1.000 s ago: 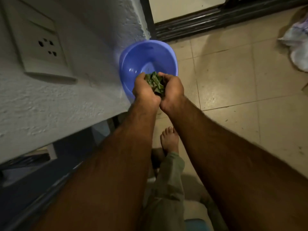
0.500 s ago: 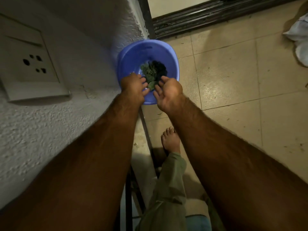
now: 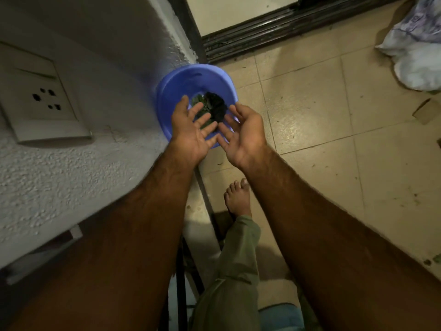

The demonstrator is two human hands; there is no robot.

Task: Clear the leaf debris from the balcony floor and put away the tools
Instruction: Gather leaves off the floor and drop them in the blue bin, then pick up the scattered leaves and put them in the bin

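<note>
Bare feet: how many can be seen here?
1. The bare foot stands on the tiled floor, nearer the person than the blue tub, just below the right hand in the picture. A second foot may be hidden.

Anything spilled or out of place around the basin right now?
The leaves lie inside the blue basin; the left hand and right hand are empty. Loose green bits lie on the floor tiles at the right edge, and a brown scrap lies farther up that side.

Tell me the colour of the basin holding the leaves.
The basin is blue-violet plastic, seen in the head view, with the dark green leaves inside.
</note>
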